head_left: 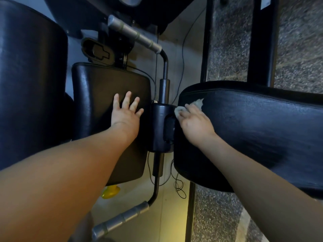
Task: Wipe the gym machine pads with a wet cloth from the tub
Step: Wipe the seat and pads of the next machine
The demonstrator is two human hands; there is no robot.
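Observation:
Two black vinyl pads fill the middle of the view. My left hand (126, 112) lies flat on the smaller middle pad (97, 88), fingers spread, holding nothing. My right hand (194, 119) presses a pale, crumpled cloth (197, 103) against the left end of the large right pad (262, 123); most of the cloth is hidden under my fingers. A third big black pad (29, 84) stands at the far left. The tub is not in view.
A black post with a housing (160, 126) runs between the two pads. Grey-gripped handles stick out above (134, 34) and below (120, 220). Thin cables (178, 187) hang by the post. A yellow knob (111, 191) sits under the middle pad. Speckled floor (218, 215) lies to the right.

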